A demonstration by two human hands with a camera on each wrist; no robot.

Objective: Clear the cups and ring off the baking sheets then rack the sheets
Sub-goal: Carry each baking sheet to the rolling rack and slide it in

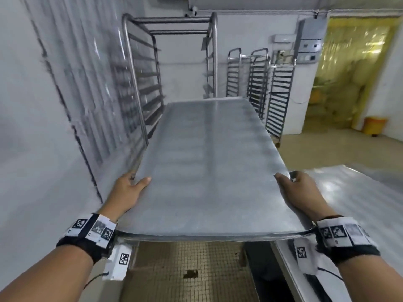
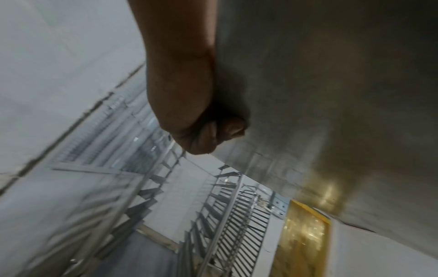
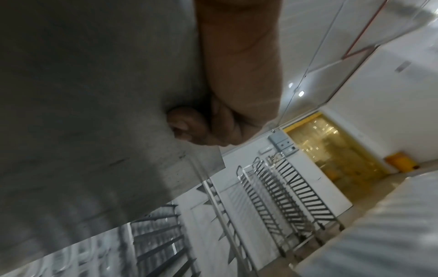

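Under the long side edges, the fingers (image 2: 213,135) of the left hand (image 1: 128,190) and right hand (image 1: 298,188) curl beneath the baking sheet (image 1: 205,166), thumbs pressed on top, clamping it level in the air with its far end pointing at the tall rack (image 1: 152,68). Its top looks bare of cups or ring. It seems thin, stiff, smooth metal, likely light but unwieldy, so a grip on both long edges suits it. At near right lies a steel surface (image 1: 357,192).
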